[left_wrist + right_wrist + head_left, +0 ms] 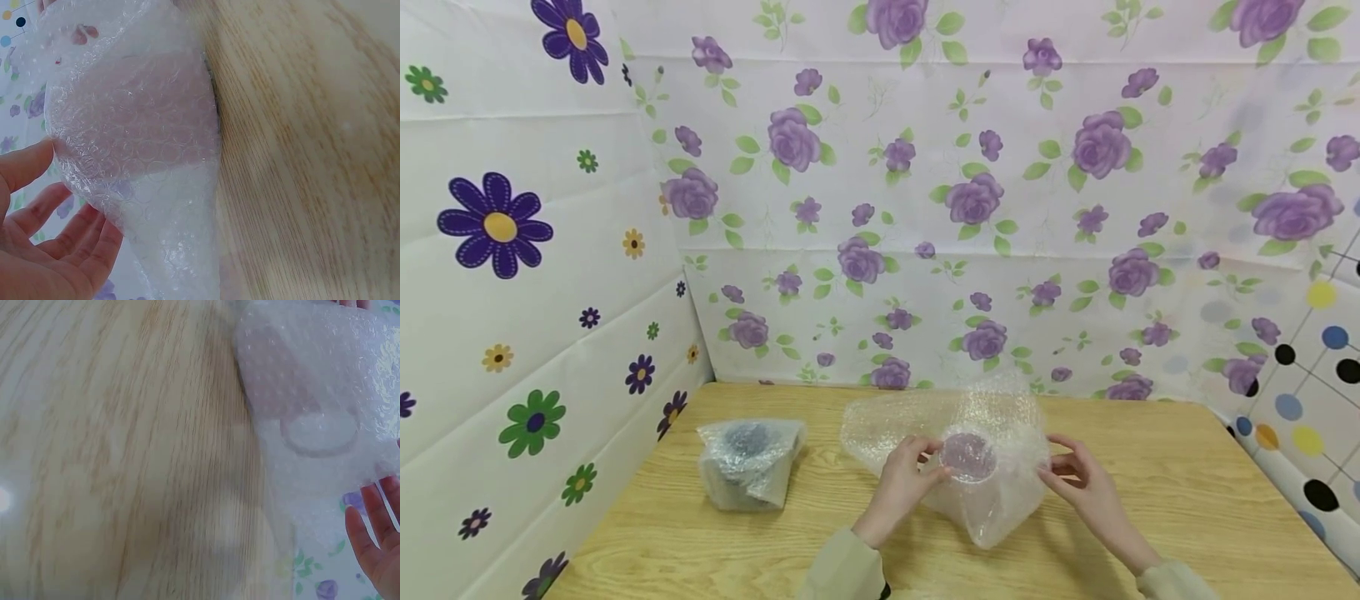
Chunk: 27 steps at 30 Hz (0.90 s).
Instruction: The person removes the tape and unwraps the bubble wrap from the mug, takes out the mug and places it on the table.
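Note:
A pale pink mug [968, 458] stands on the table inside a loose sheet of clear bubble wrap [895, 421], its round opening facing up. Through the plastic in the right wrist view, the mug's handle [292, 445] shows on one side. My left hand [904, 482] pinches the wrap at the left of the mug's rim; the thumb [28, 164] presses on the plastic there, other fingers curving beneath. On the opposite side, my right hand [1092, 498] holds the wrap's edge between thumb and fingers. Part of the sheet spreads out behind and to the left.
Over to the left on the wooden table [647, 533] sits a second bundle [751, 465] in bubble wrap, with something dark at its top. A flowered cloth [917, 292] hangs behind the table, and more patterned sheets flank both sides.

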Tool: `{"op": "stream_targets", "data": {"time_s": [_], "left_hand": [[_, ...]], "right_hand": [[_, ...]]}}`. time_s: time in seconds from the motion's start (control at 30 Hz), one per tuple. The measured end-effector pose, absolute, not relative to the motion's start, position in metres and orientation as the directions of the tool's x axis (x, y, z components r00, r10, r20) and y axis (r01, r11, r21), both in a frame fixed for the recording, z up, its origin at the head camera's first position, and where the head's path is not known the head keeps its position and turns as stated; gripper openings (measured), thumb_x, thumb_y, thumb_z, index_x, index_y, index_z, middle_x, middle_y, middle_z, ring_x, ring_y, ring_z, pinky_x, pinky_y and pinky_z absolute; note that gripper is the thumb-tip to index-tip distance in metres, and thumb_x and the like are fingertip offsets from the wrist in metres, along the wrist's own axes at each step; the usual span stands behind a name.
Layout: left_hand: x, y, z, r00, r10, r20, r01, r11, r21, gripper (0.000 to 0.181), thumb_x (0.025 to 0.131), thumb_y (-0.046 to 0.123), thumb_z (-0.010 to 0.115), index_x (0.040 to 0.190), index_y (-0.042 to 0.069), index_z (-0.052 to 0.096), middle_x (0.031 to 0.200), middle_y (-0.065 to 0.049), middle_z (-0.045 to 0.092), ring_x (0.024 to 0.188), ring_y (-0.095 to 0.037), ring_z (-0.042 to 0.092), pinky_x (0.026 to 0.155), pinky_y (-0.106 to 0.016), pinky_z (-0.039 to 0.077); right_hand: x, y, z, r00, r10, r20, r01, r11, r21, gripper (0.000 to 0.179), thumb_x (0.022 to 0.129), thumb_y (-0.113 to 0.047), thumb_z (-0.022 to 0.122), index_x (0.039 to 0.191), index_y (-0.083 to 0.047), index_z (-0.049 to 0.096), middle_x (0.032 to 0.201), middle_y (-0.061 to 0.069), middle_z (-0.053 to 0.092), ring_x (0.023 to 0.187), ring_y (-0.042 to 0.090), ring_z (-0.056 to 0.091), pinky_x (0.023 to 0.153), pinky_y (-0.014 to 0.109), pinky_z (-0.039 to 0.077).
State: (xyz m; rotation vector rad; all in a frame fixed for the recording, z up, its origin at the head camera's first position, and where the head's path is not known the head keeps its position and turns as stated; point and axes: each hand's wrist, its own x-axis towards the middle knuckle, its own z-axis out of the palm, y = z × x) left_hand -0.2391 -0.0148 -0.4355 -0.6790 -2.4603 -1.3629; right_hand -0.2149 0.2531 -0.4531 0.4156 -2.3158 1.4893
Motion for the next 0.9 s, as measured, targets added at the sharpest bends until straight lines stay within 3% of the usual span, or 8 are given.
{"op": "stream_targets", "data": {"time_s": [0.33,0.57,0.9], "left_hand": [[-0.239,-0.015,-0.437,-0.851,0.275,0.446,0.524,0.439,0.730,0.034,0.073,0.013,0.075,0.100,-0.002,0.062,0.094,-0.011,0.057,0.081,-0.029,0.056,0.070,-0.033,0.046],[-0.238,-0.015,-0.437,-0.849,0.277,0.451,0.529,0.424,0.735,0.034,0.073,0.013,0.075,0.100,-0.003,0.062,0.094,-0.012,0.057,0.081,-0.030,0.056,0.071,-0.037,0.047],[-0.240,-0.016,-0.438,-0.839,0.283,0.465,0.544,0.434,0.718,0.032,0.074,0.013,0.074,0.100,-0.003,0.061,0.093,-0.012,0.057,0.080,-0.029,0.056,0.069,-0.030,0.046]], "right_hand": [[-0.204,0.267,-0.460,-0.898,-0.056,0.437,-0.416,0.433,-0.799,0.046,0.085,-0.004,0.063,0.127,-0.001,0.045,0.090,0.009,0.062,0.082,0.012,0.057,0.067,0.026,0.049],[-0.199,0.275,-0.463,-0.861,-0.037,0.507,-0.450,0.520,-0.726,0.038,0.079,-0.001,0.069,0.113,-0.001,0.054,0.093,0.007,0.058,0.083,0.008,0.054,0.067,0.030,0.050],[-0.185,0.292,-0.468,-0.889,0.015,0.458,-0.365,0.581,-0.727,0.016,0.084,-0.007,0.065,0.098,-0.006,0.058,0.090,0.001,0.057,0.082,0.004,0.052,0.066,0.023,0.048]]}}
